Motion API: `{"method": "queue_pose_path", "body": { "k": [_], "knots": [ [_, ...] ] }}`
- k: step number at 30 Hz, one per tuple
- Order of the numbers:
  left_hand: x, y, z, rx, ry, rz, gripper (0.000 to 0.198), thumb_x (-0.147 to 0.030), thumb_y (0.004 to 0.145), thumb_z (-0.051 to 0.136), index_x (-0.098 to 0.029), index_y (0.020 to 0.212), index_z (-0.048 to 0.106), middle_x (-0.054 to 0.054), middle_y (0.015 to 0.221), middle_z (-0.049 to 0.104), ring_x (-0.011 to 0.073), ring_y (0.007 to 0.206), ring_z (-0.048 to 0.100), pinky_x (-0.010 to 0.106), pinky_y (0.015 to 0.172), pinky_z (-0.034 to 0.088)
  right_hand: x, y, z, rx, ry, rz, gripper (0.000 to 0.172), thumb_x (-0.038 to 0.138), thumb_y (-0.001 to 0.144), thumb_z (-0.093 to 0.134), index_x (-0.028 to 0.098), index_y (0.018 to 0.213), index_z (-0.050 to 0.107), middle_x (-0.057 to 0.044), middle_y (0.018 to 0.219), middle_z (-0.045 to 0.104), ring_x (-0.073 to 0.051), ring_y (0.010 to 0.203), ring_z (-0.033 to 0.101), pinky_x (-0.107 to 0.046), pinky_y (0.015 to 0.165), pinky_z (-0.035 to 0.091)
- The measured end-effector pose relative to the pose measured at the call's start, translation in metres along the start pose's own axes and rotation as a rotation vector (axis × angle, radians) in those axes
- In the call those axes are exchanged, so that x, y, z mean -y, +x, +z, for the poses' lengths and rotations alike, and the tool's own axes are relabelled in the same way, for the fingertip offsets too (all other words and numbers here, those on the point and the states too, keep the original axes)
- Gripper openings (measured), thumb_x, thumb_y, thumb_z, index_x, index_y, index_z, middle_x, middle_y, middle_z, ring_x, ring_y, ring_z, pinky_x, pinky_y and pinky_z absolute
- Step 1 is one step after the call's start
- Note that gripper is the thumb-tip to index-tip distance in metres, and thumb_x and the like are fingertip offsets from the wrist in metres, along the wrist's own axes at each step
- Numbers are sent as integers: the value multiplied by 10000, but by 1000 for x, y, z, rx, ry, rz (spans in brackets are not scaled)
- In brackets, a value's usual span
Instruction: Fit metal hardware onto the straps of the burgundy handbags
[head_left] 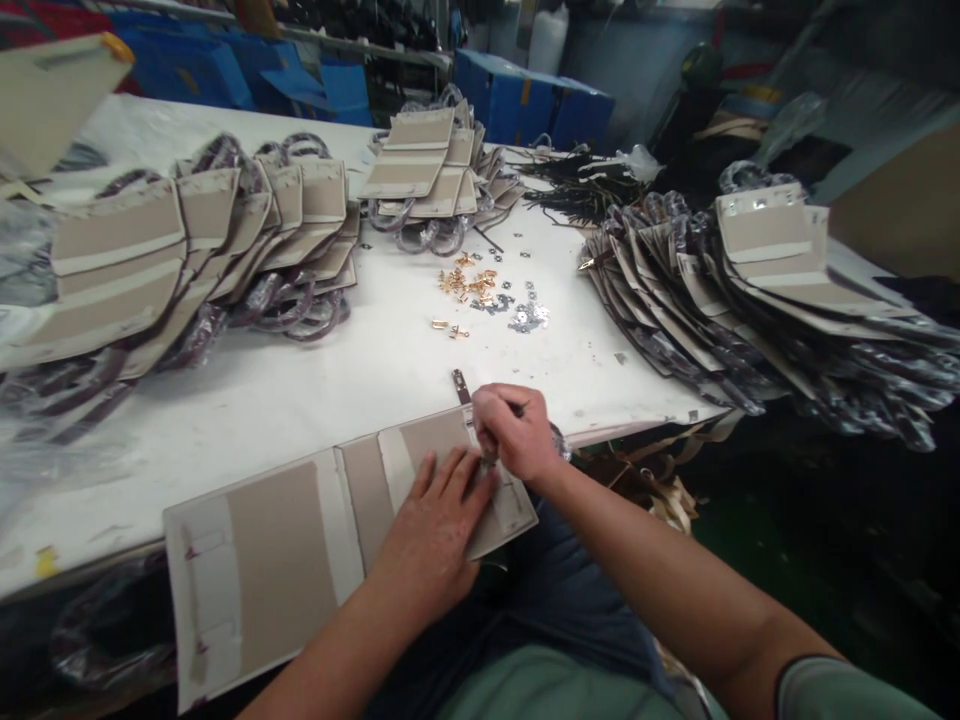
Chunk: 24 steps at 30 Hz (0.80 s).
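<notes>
A long beige panel (281, 560) with pale strips lies at the table's front edge, angled up to the right. My left hand (435, 520) rests flat on its right part, fingers spread. Just beyond those fingertips, my right hand (514, 432) is closed in a fist around a thin dark tool, mostly hidden by the fingers, its lower end against the panel. A short dark strap (460, 386) with metal studs sticks out past the panel's far edge, beside my right hand. A plastic-wrapped handle (559, 442) shows behind the right wrist.
Gold metal fittings (469, 283) and thin silver plates (529, 317) lie mid-table. Beige panels with wrapped handles are piled at left (120, 230), back (412, 150) and right (765, 235). Black straps (577, 185) lie at the back. Blue boxes (510, 95) stand beyond the table (300, 400).
</notes>
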<state>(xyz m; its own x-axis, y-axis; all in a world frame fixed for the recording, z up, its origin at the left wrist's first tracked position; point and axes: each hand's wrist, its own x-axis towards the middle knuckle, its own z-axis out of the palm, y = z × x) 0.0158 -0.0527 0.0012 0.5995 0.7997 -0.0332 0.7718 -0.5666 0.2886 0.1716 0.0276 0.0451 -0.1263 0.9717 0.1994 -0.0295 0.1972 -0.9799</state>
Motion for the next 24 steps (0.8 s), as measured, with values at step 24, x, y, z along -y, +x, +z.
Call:
{"method": "queue_pose_path", "body": {
  "k": [24],
  "knots": [
    [-7, -7, -10, -31, -71, -73, 855, -226, 709, 727, -252, 1528, 485, 180, 1650, 370, 393, 1556, 281, 543, 1302, 153, 17, 13, 4, 392, -241, -27, 487, 406, 950, 551, 199, 516, 476, 36, 474, 442, -93, 479, 391, -253, 491, 315]
  ]
}}
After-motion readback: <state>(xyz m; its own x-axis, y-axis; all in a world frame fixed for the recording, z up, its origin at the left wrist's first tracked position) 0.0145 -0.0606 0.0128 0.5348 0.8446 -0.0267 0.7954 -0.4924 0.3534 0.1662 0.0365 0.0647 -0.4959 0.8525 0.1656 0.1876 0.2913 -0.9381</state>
